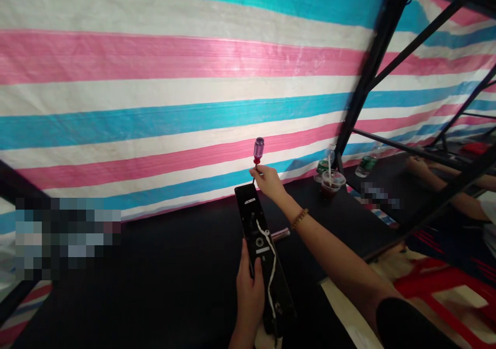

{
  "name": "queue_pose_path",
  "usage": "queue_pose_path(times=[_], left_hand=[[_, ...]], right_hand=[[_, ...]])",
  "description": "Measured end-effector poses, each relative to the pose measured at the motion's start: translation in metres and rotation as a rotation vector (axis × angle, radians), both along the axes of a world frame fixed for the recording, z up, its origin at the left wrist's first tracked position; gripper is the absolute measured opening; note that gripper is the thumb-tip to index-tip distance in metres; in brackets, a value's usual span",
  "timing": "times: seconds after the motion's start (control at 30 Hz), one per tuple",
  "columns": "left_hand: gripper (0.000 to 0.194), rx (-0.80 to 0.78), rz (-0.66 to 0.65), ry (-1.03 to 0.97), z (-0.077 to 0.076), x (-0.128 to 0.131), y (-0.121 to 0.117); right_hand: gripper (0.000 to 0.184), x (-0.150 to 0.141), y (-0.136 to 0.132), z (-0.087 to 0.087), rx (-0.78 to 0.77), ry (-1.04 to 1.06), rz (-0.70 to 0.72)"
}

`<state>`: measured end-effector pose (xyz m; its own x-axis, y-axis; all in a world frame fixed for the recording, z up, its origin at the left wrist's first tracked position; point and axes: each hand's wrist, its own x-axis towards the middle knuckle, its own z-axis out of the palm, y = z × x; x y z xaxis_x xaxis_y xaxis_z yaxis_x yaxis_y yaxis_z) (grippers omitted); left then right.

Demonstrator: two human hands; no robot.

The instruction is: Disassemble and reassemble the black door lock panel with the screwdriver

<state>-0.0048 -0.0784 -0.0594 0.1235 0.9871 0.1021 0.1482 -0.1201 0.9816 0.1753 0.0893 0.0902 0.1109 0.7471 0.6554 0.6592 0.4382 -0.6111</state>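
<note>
- Upright, a screwdriver (pixel 258 150) with a clear purple handle and red collar stands just above the top end of a black smart-lock panel (pixel 248 204), its thin shaft pointing down; whether the tip touches the panel is too small to tell.
- Pinched between thumb and fingertips, the shaft sits in the right hand (pixel 269 182), with the fingers pressed together just below the collar.
- Around that wrist sits a wooden bead bracelet (pixel 299 218), and a black sleeve (pixel 411 323) covers the upper arm.
- Closed around the panel's lower part, the left hand (pixel 248 297) holds it tilted, with the top end pointing away.
- Across the panel's face runs a white cable (pixel 269 256), passing beside a round opening (pixel 259 242).
- Just beside the panel lies a slim pinkish rod (pixel 281 234), partly hidden behind it.
- Further right, on a black table (pixel 194 271), stand a plastic cup with a straw (pixel 332 184) and a water bottle (pixel 325 163).
- Behind everything hangs a pink, blue and white striped tarpaulin (pixel 155 101), crossed at right by a black metal frame (pixel 372 70).
- Low at right is a red plastic stool (pixel 437 287).
</note>
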Motion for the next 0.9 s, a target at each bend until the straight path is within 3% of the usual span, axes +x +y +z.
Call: queue_pose_path(times=[0.07,0.2,0.3,0.47,0.6,0.9], left_hand=[[0.064,-0.019,0.0,0.001,-0.0003,-0.0004,0.0001],[0.064,-0.02,-0.006,-0.019,-0.0021,-0.0003,0.0009],[0.063,0.003,-0.005,-0.028,-0.0032,0.0002,0.0009],[0.062,-0.001,0.015,-0.019,-0.0027,0.0003,0.0],[0.064,0.0,0.007,-0.02,-0.0011,0.0004,-0.0003],[0.063,0.004,0.019,-0.038,-0.0003,0.0008,-0.0003]], right_hand=[[0.02,0.0,0.0003,-0.0018,0.023,0.019,-0.014],[0.004,0.0014,0.0014,-0.0042,0.039,0.097,0.015],[0.009,-0.0002,0.001,-0.0049,0.033,0.11,0.056],[0.017,-0.0036,-0.0007,-0.0028,0.067,0.081,0.007],[0.008,0.0002,-0.0023,-0.0012,0.059,0.091,-0.02],[0.018,0.0013,-0.0002,-0.0047,0.009,0.063,0.06]])
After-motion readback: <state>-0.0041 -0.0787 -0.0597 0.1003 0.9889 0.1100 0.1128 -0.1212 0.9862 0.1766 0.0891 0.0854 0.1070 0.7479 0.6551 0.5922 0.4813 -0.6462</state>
